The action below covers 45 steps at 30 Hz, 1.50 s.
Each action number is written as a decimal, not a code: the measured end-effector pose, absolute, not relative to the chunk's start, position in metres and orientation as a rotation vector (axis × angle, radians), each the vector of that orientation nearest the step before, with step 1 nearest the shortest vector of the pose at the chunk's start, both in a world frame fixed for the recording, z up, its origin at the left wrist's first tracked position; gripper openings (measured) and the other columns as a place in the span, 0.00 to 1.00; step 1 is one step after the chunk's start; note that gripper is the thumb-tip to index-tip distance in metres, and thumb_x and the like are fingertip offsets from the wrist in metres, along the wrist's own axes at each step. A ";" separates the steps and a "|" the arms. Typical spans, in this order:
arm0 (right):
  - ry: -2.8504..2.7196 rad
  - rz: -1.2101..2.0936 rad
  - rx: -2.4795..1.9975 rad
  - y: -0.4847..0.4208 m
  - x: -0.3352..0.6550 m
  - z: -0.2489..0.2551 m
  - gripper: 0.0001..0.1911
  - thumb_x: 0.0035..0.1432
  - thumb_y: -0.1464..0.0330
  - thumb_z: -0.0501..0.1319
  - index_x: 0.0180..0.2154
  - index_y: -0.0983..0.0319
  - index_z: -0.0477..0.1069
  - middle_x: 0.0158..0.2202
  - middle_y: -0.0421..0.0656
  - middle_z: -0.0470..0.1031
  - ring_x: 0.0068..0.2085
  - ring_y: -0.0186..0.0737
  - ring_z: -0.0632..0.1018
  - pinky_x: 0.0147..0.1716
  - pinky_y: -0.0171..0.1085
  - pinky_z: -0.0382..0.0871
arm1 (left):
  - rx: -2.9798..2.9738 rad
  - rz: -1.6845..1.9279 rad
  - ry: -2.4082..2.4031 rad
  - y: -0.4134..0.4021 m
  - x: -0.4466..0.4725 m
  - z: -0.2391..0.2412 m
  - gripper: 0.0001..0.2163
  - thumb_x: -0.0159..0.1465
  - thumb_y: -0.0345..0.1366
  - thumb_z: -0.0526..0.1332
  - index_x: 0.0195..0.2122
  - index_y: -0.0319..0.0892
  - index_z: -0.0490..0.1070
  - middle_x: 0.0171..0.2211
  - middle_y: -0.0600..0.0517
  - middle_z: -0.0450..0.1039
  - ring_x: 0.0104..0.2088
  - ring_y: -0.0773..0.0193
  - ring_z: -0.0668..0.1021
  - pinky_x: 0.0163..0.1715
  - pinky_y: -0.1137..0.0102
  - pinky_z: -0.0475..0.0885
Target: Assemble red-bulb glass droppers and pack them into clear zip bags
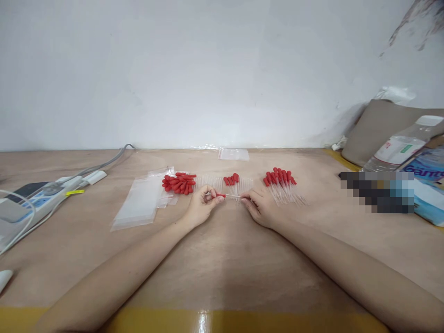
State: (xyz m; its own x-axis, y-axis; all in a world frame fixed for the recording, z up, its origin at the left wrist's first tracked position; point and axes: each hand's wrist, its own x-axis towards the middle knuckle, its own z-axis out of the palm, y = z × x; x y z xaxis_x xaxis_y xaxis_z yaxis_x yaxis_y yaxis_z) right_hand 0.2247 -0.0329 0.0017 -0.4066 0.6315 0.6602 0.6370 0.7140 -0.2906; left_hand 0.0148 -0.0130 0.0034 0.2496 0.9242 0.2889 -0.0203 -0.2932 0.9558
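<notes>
My left hand (204,203) pinches a red rubber dropper bulb (221,195). From the bulb a thin clear dropper tube (233,196) runs level to my right hand (258,206), whose thumb and fingers are closed on its far end. Behind my hands lies a row of bare clear tubes (210,181), with a few red-capped droppers (231,179) on top of it. A heap of loose red bulbs (178,183) is just beyond my left hand. Past my right hand rests a bundle of droppers with red bulbs (279,178), their tubes pointing toward me.
Clear plastic bags (135,203) lie left of the bulbs, and a small bag (234,154) is by the wall. A power strip (38,203) with cables and a dark phone (26,191) occupies the left. A water bottle (398,148) and a blue packet (428,199) are right.
</notes>
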 end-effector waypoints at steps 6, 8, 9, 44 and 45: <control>-2.167 0.024 -0.995 -0.031 0.225 -0.002 0.10 0.61 0.68 0.48 0.36 0.62 0.67 0.31 0.44 0.72 0.32 0.36 0.71 0.35 0.37 0.57 | 1.534 1.169 0.890 -0.014 0.015 0.002 0.15 0.51 0.41 0.65 0.29 0.41 0.58 0.27 0.55 0.70 0.30 0.65 0.77 0.33 0.70 0.71; -2.192 0.041 -0.988 -0.032 0.225 -0.001 0.10 0.61 0.68 0.48 0.37 0.62 0.67 0.31 0.43 0.73 0.32 0.36 0.71 0.36 0.38 0.56 | 1.527 1.111 0.870 -0.014 0.015 0.001 0.16 0.52 0.42 0.64 0.36 0.41 0.60 0.29 0.54 0.71 0.30 0.64 0.78 0.33 0.69 0.72; -2.203 0.049 -0.980 -0.032 0.225 -0.001 0.10 0.61 0.68 0.49 0.37 0.62 0.67 0.31 0.43 0.73 0.32 0.35 0.71 0.36 0.37 0.56 | 1.533 1.075 0.857 -0.014 0.016 0.001 0.17 0.53 0.43 0.63 0.39 0.41 0.61 0.30 0.54 0.71 0.31 0.63 0.78 0.33 0.68 0.72; -2.526 -0.042 -0.970 -0.041 0.223 0.022 0.14 0.60 0.70 0.47 0.27 0.63 0.67 0.26 0.42 0.73 0.24 0.32 0.65 0.34 0.38 0.48 | 2.309 0.901 0.983 -0.030 0.011 0.007 0.08 0.60 0.39 0.56 0.33 0.41 0.72 0.26 0.52 0.71 0.25 0.68 0.72 0.25 0.74 0.67; -2.534 -0.008 -0.981 -0.040 0.222 0.022 0.13 0.60 0.70 0.47 0.27 0.63 0.66 0.25 0.42 0.73 0.24 0.32 0.65 0.33 0.37 0.48 | 2.347 0.900 0.980 -0.030 0.011 0.007 0.08 0.60 0.39 0.56 0.33 0.41 0.72 0.26 0.52 0.71 0.26 0.67 0.72 0.26 0.74 0.66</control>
State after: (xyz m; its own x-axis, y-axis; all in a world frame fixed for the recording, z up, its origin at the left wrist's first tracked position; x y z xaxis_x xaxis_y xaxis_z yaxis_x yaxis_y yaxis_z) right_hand 0.2221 -0.0403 0.0224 -0.6621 0.6422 0.3863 0.6447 0.7509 -0.1433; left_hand 0.0107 -0.0303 0.0072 0.5369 0.7447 0.3964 0.4582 -0.6519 0.6041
